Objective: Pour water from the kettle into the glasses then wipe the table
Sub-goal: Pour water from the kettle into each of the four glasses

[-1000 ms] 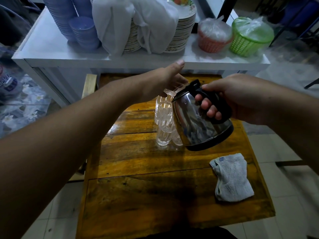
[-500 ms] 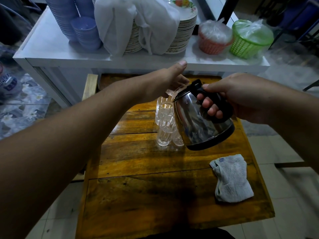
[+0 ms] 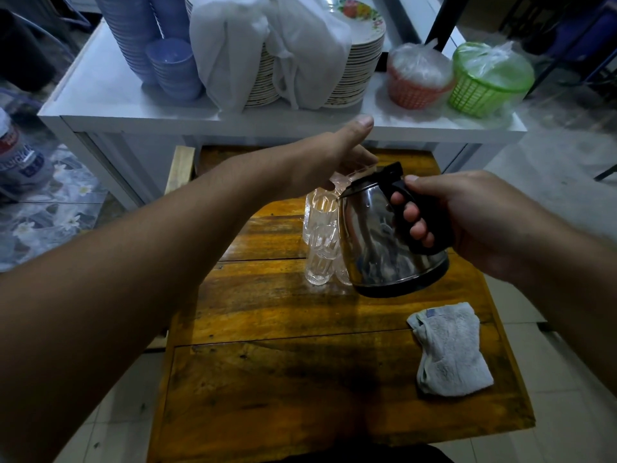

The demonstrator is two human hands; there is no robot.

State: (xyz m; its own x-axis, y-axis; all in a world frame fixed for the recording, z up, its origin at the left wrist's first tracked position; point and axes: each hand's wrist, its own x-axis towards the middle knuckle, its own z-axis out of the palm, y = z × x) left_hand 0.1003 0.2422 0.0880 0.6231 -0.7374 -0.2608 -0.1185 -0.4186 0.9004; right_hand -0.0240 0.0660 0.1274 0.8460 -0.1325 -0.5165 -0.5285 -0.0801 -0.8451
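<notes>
My right hand (image 3: 474, 218) grips the black handle of a steel kettle (image 3: 377, 242), held above the wooden table (image 3: 267, 379) and tilted left, its spout at the rims of a cluster of clear glasses (image 3: 320, 242). My left hand (image 3: 330, 162) reaches over that cluster, its fingers closed on the top of a glass at the back; the kettle and the hand hide part of the cluster. A grey cloth (image 3: 450, 352) lies crumpled on the table's right side, apart from both hands.
Behind the table stands a white counter (image 3: 110, 98) with stacked blue bowls (image 3: 167, 58), cloth-covered plate stacks (image 3: 354, 61), and an orange basket (image 3: 417, 81) and a green basket (image 3: 484, 81) wrapped in plastic. Tiled floor lies on both sides.
The kettle has shifted slightly right and back, still tilted at the glasses. My left hand stays on the glass at the back.
</notes>
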